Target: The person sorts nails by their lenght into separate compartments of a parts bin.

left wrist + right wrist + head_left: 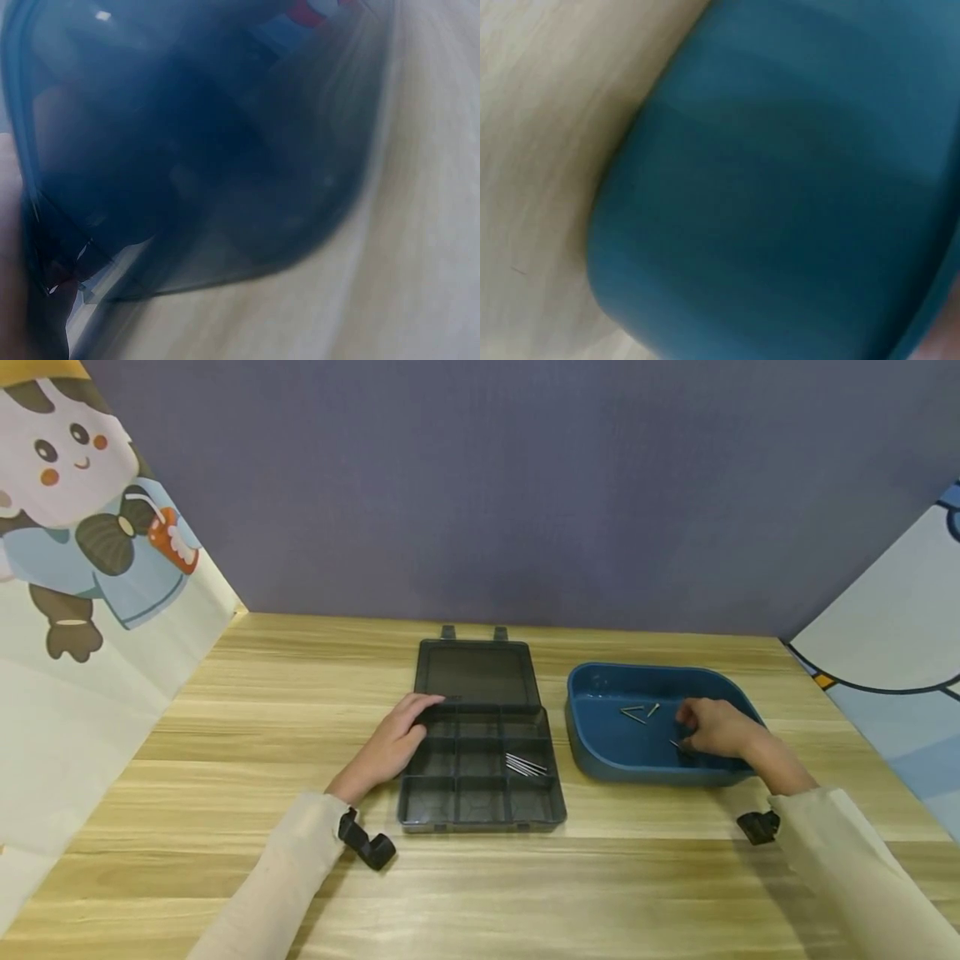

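Observation:
My left hand (pixel 389 742) rests on the left side of a dark see-through compartment box (pixel 481 817), fingertips near its hinge. The box's lid (pixel 477 672) lies folded back behind it. Several silver nails (pixel 526 766) lie in its middle right compartment. Inside a blue tray (pixel 600 762), my right hand (pixel 716 727) reaches down with bent fingers. A thin silver nail (pixel 674 743) shows at its thumb; whether it is pinched I cannot tell. Brass-coloured screws or nails (pixel 633 716) lie farther left in the tray. The right wrist view shows mostly the tray's outer wall (pixel 765 195).
The box and tray stand side by side on a wood-grain table (pixel 480 893), a narrow gap between them. A grey-blue panel (pixel 510 493) rises behind. Printed cartoon walls (pixel 82 710) flank the table. The left wrist view is blurred, filled by a dark see-through surface (pixel 202 150).

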Motion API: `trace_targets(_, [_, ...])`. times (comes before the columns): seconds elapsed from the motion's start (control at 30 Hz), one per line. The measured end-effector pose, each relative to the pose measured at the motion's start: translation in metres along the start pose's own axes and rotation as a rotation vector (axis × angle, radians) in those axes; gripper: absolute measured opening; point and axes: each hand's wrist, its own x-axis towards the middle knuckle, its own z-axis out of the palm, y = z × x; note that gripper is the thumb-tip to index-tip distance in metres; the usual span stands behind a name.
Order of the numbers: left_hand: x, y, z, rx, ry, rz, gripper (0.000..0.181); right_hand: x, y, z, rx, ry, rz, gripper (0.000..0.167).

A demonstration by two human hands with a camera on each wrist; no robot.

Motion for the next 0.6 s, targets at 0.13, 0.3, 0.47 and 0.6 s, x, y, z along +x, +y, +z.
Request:
trace_targets(0.13, [-0.0005, 0.0002, 0.0005, -0.006, -0.003, 0.000, 0.047, 0.0006, 0.0034, 0.0032, -0.007, -0.002, -0.007, 0.036])
trace_targets(0.3, [-0.0001, -0.0003, 0.0011, -0.005, 0.003, 0.012, 0.047, 0.0012, 0.0054, 0.0051, -0.025, 0.002, -0.010, 0.032])
trace_targets(0.47, [0.0001, 0.0000, 0.0008, -0.007, 0.009, 0.014, 0.047, 0.0017, 0.0046, 0.0066, 0.003, 0.004, -0.014, 0.019])
trace_targets(0.6, [-0.0001, -0.0005, 0.0006, -0.007, 0.006, 0.012, 0.047, 0.0016, 0.0022, 0.0090, 0.053, -0.007, -0.018, 0.010])
